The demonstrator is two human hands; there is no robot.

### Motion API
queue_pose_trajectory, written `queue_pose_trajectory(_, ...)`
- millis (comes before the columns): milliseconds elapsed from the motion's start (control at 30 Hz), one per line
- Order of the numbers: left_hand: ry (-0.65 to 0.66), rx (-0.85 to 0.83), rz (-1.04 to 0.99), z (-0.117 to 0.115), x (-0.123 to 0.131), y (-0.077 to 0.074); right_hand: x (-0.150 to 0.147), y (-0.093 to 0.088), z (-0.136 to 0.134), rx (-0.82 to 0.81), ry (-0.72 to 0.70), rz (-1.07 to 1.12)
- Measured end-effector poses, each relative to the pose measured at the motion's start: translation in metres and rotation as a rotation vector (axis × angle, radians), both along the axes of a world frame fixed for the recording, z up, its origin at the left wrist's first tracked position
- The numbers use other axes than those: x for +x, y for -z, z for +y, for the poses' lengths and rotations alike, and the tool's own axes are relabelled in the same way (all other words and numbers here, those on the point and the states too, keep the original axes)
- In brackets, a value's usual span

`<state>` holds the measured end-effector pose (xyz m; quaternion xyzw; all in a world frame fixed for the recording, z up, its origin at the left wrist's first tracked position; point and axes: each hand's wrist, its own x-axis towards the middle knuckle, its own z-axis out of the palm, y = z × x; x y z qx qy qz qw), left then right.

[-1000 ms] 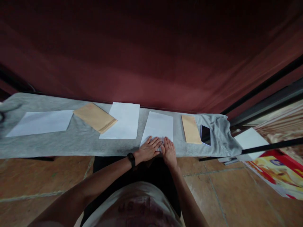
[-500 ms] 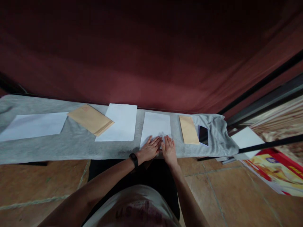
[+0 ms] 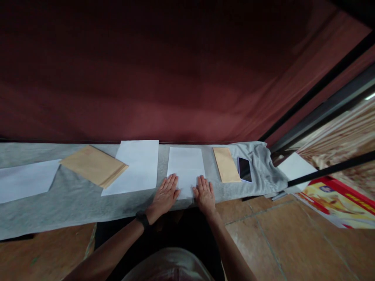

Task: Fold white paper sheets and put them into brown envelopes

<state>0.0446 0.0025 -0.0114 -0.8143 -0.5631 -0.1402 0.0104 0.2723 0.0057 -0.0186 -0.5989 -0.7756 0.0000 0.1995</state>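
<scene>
1. Head view: my left hand (image 3: 165,193) lies palm down with its fingers stretched out, gripping nothing, at the near left edge of a white sheet (image 3: 186,168).
2. My right hand (image 3: 206,194) is just as flat and ungripped, at the near right edge of that sheet.
3. The sheet lies directly in front of me on the grey cloth (image 3: 79,203), between my hands, a faint line crossing it.
4. Right of it I have a tan envelope (image 3: 226,165), with a dark-screened phone (image 3: 245,169) just beside that.
5. To my left, a brown envelope (image 3: 93,166) lies aslant, one end over a larger white page (image 3: 139,164).
6. Farther left is another white paper (image 3: 27,181), cut off by the view's edge.
</scene>
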Motion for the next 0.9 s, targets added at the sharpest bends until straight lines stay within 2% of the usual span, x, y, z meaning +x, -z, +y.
queue_pose_trajectory(100, -0.061, 0.038, -0.006, 0.007, 0.001, -0.002, 0.004, 0.001, 0.005, -0.02, 0.033, 0.008)
queue_pose_trajectory(200, -0.072, 0.056, -0.02, 0.029, 0.013, -0.006, -0.001, -0.006, 0.023, -0.061, 0.047, 0.051)
queue_pose_trajectory(367, -0.047, -0.001, -0.024, 0.09, 0.038, -0.006, -0.028, -0.023, 0.079, -0.094, -0.073, 0.132)
queue_pose_trajectory(533, -0.047, -0.039, -0.002, 0.136, 0.04, 0.0, -0.049, -0.025, 0.135, -0.098, -0.148, 0.054)
queue_pose_trajectory(633, -0.06, -0.01, 0.004, 0.149, 0.035, 0.004, -0.053, -0.022, 0.155, -0.115, -0.155, -0.04)
queue_pose_trajectory(900, -0.11, 0.039, 0.022, 0.167, 0.017, 0.001, -0.058, -0.009, 0.164, -0.121, 0.073, -0.11)
